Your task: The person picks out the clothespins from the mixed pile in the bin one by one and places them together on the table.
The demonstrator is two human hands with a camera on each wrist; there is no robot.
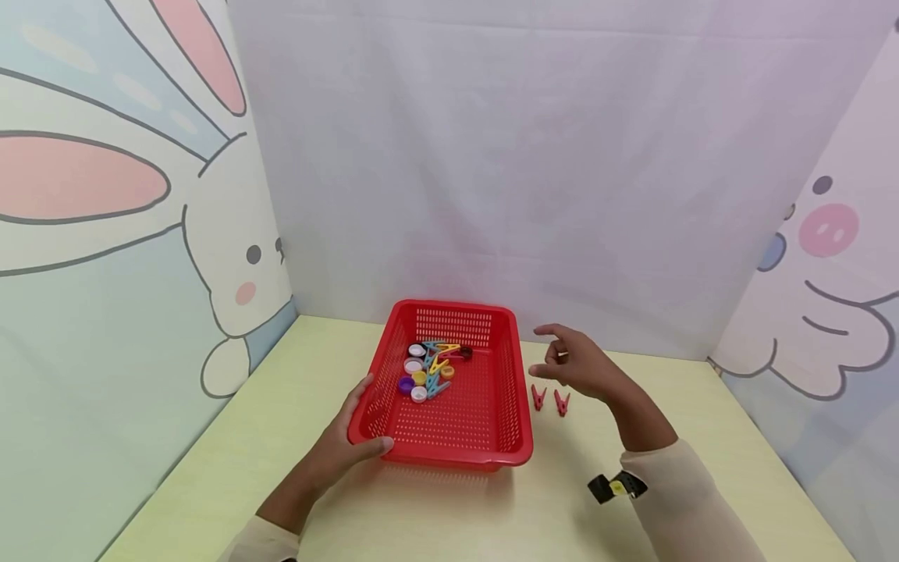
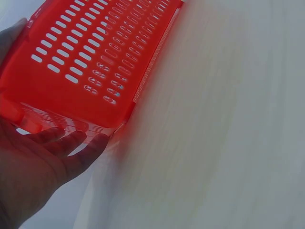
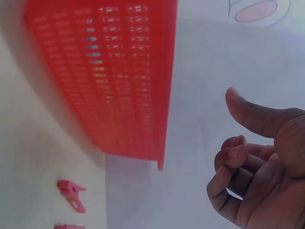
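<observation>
Table (image 1: 393, 519) bears red clips (image 1: 538, 398) (unseen in left-wrist view).

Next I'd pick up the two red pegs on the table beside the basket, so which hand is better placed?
Probably the right hand: it looks empty and is close to the red pegs. The left hand holds the basket on the side away from them.

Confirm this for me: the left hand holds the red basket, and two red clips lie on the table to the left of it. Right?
Not quite: the two red clips lie on the table to the right of the red basket, as the head view shows. The left hand does hold the basket.
</observation>
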